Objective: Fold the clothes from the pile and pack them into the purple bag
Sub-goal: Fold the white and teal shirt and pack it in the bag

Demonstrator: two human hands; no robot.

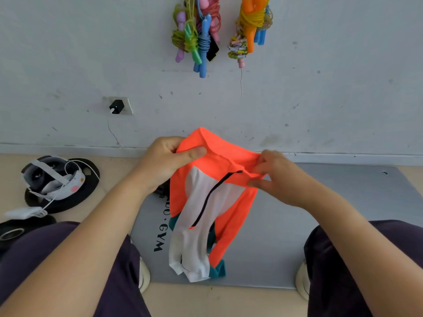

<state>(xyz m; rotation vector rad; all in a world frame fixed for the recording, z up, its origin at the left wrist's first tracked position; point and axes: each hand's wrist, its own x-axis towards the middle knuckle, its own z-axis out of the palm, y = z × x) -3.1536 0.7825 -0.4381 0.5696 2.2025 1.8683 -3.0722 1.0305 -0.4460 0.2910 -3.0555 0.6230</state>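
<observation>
Above the grey mat [320, 213], both hands hold orange shorts [229, 165] near jump ropes [199, 35].

Thin, smooth orange cloth garment [219, 161] with white mesh-like lining (slightly sheer); matt grey foam-like mat [320, 225]; scuffed matt painted wall [320, 88]

Both forearms raised fwd, left hand [163, 163] w/ thumb pinching, right hand [278, 177] fingertips pinching too.
</observation>
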